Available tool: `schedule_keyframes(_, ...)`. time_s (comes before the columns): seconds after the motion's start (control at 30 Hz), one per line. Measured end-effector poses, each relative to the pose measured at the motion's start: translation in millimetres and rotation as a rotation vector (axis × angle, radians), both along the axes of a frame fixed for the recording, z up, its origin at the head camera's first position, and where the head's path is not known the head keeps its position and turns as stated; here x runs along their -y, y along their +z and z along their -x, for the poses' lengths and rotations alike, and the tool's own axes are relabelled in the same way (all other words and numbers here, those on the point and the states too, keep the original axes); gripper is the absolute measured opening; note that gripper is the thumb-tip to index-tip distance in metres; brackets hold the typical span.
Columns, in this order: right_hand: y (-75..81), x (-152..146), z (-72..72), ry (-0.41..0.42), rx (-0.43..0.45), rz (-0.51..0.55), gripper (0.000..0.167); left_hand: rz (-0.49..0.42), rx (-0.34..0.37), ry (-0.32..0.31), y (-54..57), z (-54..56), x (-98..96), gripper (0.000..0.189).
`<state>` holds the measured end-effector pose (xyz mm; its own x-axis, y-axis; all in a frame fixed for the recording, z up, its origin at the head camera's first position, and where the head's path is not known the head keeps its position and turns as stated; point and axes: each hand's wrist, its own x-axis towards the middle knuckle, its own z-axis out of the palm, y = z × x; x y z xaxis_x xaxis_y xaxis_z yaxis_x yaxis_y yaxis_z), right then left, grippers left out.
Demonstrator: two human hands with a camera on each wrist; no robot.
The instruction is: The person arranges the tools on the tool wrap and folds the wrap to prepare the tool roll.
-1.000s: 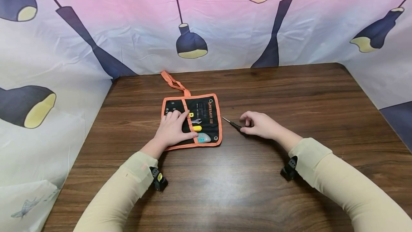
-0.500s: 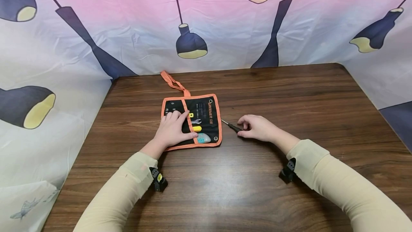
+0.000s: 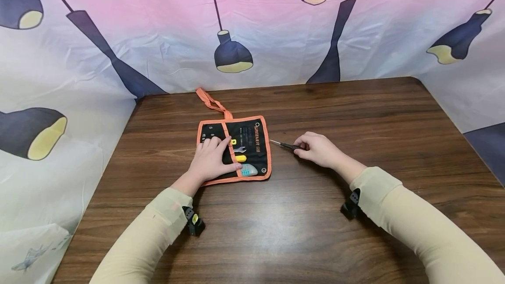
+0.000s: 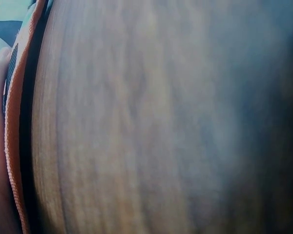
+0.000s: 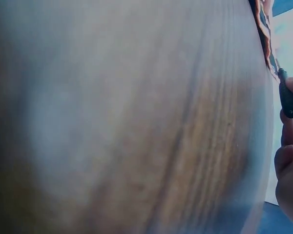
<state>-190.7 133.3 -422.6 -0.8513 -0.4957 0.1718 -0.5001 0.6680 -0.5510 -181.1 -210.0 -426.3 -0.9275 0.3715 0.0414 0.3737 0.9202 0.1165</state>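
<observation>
A black tool pouch [image 3: 252, 137] with orange trim lies flat on the table. My left hand [image 3: 210, 157] rests spread over its pocket side, thumb along the orange pocket edge. Out of the pockets poke a small wrench [image 3: 240, 149], a yellow handle end [image 3: 241, 158], another small yellow end [image 3: 233, 142] and a teal-and-grey utility knife [image 3: 248, 170]. To the right, my right hand [image 3: 317, 149] pinches a screwdriver [image 3: 287, 145] by its black handle, the thin shaft pointing left with its tip at the pouch's right edge. The right wrist view shows thumb and fingers around that handle [image 5: 289, 97].
An orange strap [image 3: 211, 100] trails from the pouch toward the back of the dark wood table [image 3: 276, 227]. Behind and beside the table hangs a cloth [image 3: 272, 43] printed with lamps. Each wrist carries a small black camera [image 3: 193, 221].
The right hand first shifts slightly left, then upward, bringing the screwdriver's tip to the pouch's right edge, its shaft lying more level. My left hand stays on the pouch.
</observation>
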Motion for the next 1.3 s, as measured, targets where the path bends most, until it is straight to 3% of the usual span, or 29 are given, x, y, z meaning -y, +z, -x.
schedule_keyframes(0.3,7.3,8,6.2,-0.019,0.025,0.010,0.013,0.010,-0.012,0.003,-2.6,-0.2,1.6,0.112)
schedule_keyframes(0.53,14.4,23,19.5,-0.012,0.013,-0.010,0.018,0.007,-0.015,-0.002,-1.5,-1.5,2.0,0.111)
schedule_keyframes(0.87,21.4,48,38.9,0.016,-0.019,-0.110,0.020,0.007,-0.028,-0.006,-1.2,-0.6,2.8,0.110)
schedule_keyframes(1.3,24.6,80,48.9,0.080,-0.033,-0.208,0.025,0.007,-0.011,-0.005,-1.8,1.2,1.2,0.112)
